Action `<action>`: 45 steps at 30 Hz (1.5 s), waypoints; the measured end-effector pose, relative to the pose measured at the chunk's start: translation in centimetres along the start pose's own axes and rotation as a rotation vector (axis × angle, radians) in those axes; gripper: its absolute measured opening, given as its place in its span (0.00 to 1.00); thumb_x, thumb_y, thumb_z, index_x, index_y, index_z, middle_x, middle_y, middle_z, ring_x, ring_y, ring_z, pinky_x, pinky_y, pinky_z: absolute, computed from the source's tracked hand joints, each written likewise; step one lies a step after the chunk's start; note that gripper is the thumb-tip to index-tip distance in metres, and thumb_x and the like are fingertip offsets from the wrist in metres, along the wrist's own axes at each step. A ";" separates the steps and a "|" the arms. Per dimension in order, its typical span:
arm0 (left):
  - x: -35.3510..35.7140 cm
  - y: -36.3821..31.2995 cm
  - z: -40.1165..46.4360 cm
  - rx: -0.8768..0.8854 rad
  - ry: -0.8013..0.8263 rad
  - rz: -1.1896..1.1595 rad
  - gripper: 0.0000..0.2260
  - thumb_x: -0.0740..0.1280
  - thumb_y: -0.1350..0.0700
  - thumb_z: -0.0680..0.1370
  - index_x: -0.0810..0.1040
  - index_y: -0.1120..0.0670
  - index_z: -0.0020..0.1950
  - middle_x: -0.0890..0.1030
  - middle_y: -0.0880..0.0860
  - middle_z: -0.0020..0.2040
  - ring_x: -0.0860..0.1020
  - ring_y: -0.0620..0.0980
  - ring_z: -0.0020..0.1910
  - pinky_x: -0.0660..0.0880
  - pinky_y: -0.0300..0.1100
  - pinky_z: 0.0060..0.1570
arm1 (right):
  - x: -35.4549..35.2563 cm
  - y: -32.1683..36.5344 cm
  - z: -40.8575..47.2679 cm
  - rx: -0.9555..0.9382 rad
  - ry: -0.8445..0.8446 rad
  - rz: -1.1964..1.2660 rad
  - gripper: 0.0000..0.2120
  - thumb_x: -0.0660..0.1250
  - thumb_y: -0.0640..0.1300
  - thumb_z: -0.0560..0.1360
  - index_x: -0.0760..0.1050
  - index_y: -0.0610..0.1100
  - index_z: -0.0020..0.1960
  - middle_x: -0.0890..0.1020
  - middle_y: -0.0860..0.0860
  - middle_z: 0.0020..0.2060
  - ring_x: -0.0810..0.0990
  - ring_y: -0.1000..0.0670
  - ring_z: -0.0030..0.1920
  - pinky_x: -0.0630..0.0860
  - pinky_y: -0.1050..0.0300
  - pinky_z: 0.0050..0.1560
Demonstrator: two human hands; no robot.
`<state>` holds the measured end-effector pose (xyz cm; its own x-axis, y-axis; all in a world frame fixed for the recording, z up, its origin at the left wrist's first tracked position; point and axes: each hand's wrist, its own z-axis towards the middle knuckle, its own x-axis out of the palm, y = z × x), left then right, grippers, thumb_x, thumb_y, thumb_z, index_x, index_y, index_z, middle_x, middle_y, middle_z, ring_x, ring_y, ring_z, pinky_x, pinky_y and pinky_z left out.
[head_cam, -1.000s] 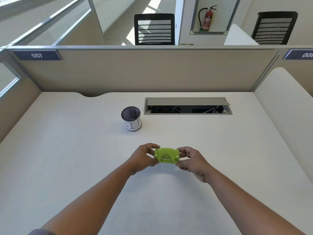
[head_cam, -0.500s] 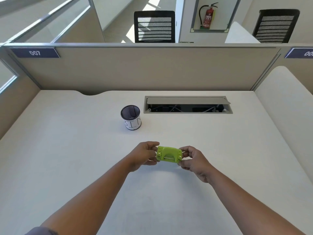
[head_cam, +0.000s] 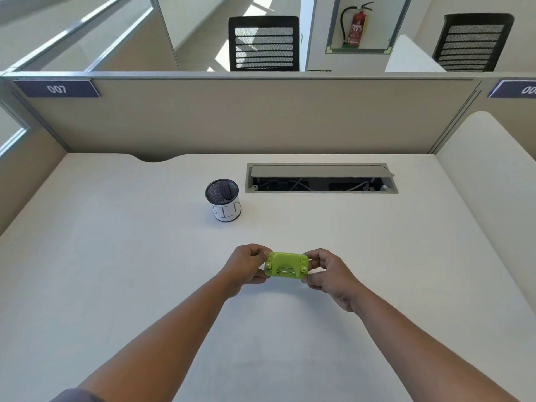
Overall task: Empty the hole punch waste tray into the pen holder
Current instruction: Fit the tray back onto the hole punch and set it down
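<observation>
A small lime-green hole punch is held just above the white desk near its middle. My left hand pinches its left end and my right hand pinches its right end. The punch's top faces me; its underside and waste tray are hidden. The pen holder, a black mesh cup with a white paper band lettered "BIN", stands upright farther back and to the left of my hands, with a few pale scraps visible inside.
An open cable hatch is cut into the desk at the back right of the pen holder. Beige partition walls close the desk at the back and sides. Two office chairs and a fire extinguisher lie beyond.
The punch and both hands have stayed in about the same place; the punch has tipped slightly so more of its top shows. The pen holder has not moved.
</observation>
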<state>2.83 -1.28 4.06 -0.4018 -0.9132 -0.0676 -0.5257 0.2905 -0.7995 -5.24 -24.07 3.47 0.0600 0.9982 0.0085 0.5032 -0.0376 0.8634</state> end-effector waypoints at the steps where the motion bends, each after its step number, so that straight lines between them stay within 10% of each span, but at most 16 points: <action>1: -0.3 0.1 0.0 -0.024 0.057 -0.048 0.10 0.63 0.59 0.83 0.83 0.54 0.59 0.86 0.53 0.49 0.85 0.51 0.40 0.83 0.45 0.45 | -0.1 0.1 0.0 0.000 -0.008 0.001 0.23 0.72 0.23 0.69 0.80 0.44 0.58 0.80 0.45 0.48 0.81 0.48 0.42 0.80 0.60 0.41; 7: -1.4 0.8 -0.2 0.050 0.251 -0.049 0.27 0.68 0.74 0.73 0.78 0.51 0.67 0.82 0.55 0.63 0.84 0.52 0.51 0.82 0.45 0.54 | -0.4 0.1 0.0 0.013 -0.011 -0.009 0.22 0.72 0.23 0.70 0.79 0.43 0.58 0.80 0.46 0.48 0.81 0.48 0.43 0.80 0.60 0.41; 16: -0.9 1.2 0.0 0.131 0.151 0.013 0.28 0.71 0.75 0.71 0.81 0.53 0.66 0.79 0.56 0.52 0.82 0.54 0.48 0.83 0.44 0.50 | -0.3 0.2 0.2 0.028 0.022 -0.033 0.23 0.73 0.23 0.69 0.79 0.43 0.58 0.80 0.47 0.46 0.81 0.48 0.43 0.81 0.58 0.42; 23: -0.2 1.8 0.3 0.243 0.066 0.290 0.30 0.76 0.67 0.72 0.76 0.47 0.72 0.83 0.46 0.53 0.78 0.46 0.36 0.75 0.28 0.41 | -0.4 -0.5 0.6 -0.018 -0.034 -0.159 0.27 0.73 0.28 0.71 0.77 0.51 0.64 0.79 0.48 0.52 0.80 0.47 0.41 0.79 0.51 0.52; 34: 0.2 0.9 2.1 0.352 0.031 0.682 0.26 0.76 0.60 0.68 0.78 0.50 0.65 0.74 0.45 0.61 0.79 0.42 0.36 0.73 0.28 0.39 | -0.4 0.1 2.7 -0.183 -0.047 -0.625 0.25 0.77 0.37 0.70 0.77 0.48 0.66 0.75 0.54 0.61 0.81 0.56 0.37 0.72 0.70 0.37; 45: -0.9 0.4 4.6 0.446 0.114 0.871 0.23 0.78 0.57 0.67 0.81 0.53 0.61 0.74 0.50 0.56 0.74 0.37 0.41 0.68 0.25 0.42 | -1.0 0.3 5.2 -0.221 0.048 -0.828 0.25 0.77 0.40 0.69 0.79 0.45 0.65 0.75 0.50 0.57 0.78 0.52 0.40 0.74 0.63 0.46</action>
<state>6.38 -1.68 1.05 -0.5969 -0.3909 -0.7006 0.3101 0.6930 -0.6509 -0.67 -25.32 1.13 -0.2918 0.7008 -0.6510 0.1890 0.7094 0.6790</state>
